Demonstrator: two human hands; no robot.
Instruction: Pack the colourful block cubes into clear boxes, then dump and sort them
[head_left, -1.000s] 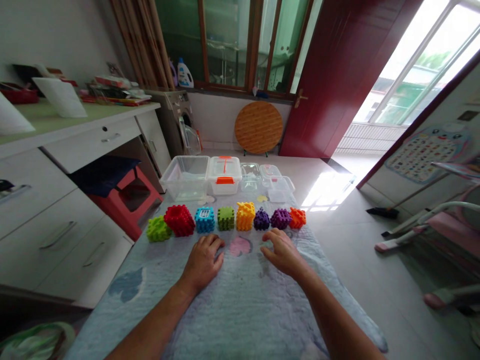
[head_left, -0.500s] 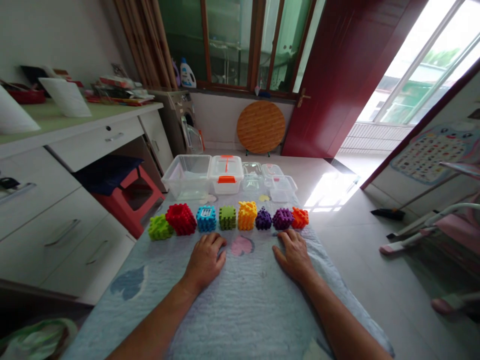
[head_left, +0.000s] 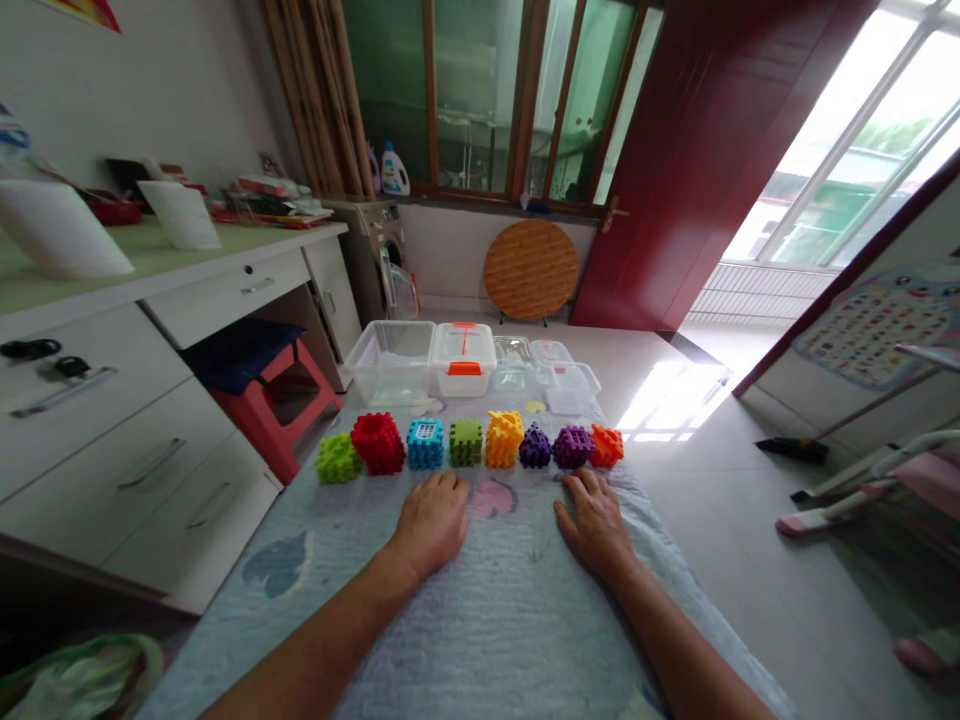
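A row of several toothed plastic puzzle cubes lies across a pale blue blanket: lime green, red, blue, green, yellow, two purple ones and orange. My left hand lies flat on the blanket just in front of the blue and green cubes, fingers stretched out, holding nothing. My right hand lies flat in front of the purple cubes, also open and apart from them.
Behind the cubes stand clear plastic boxes: a big open one, one with an orange latch and smaller ones. White drawers and a red stool are to the left. Tiled floor lies to the right.
My right hand has come down from a raised, curled pose to lie flat on the blanket. The left hand has stayed put. The camera has shifted slightly.
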